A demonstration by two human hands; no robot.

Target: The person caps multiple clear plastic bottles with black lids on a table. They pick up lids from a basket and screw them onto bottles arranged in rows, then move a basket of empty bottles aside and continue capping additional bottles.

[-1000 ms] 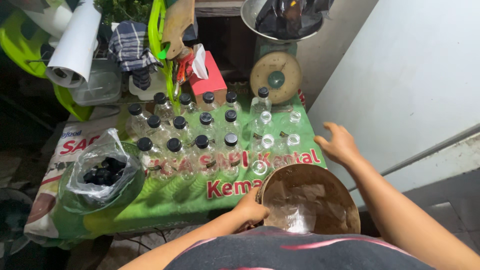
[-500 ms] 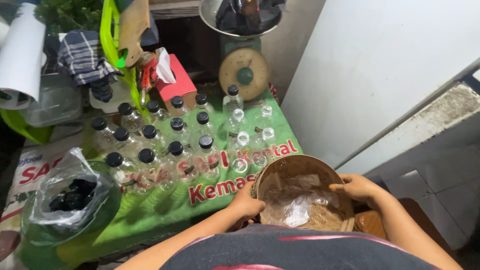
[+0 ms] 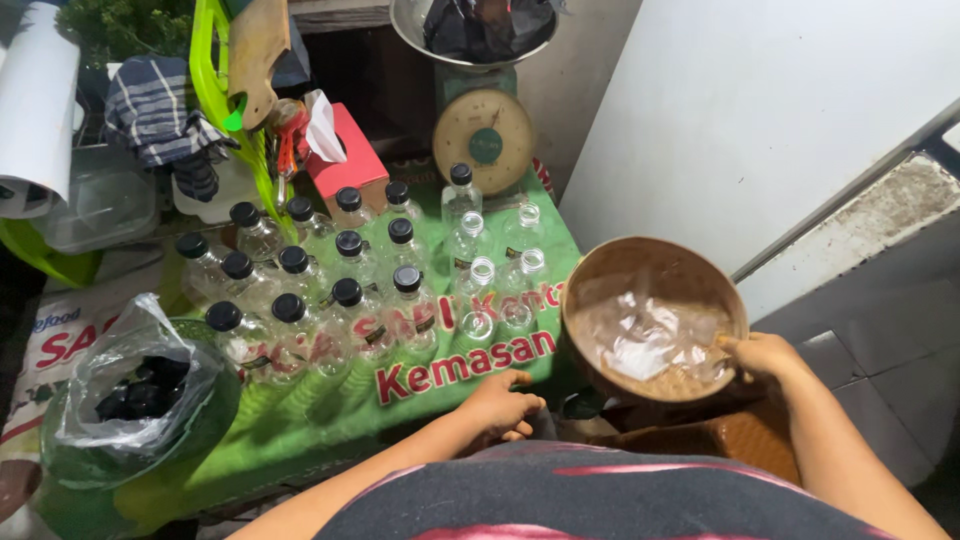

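Right hand gripped rim of basket beside bench; left hand rested loosely curled, empty, on bench edge. Capped bottles numerous; uncapped bottles few.

A low table was covered by a green printed sheet. On it stood many small clear bottles, a red tissue box, a kitchen scale and a plastic bag with dark caps.
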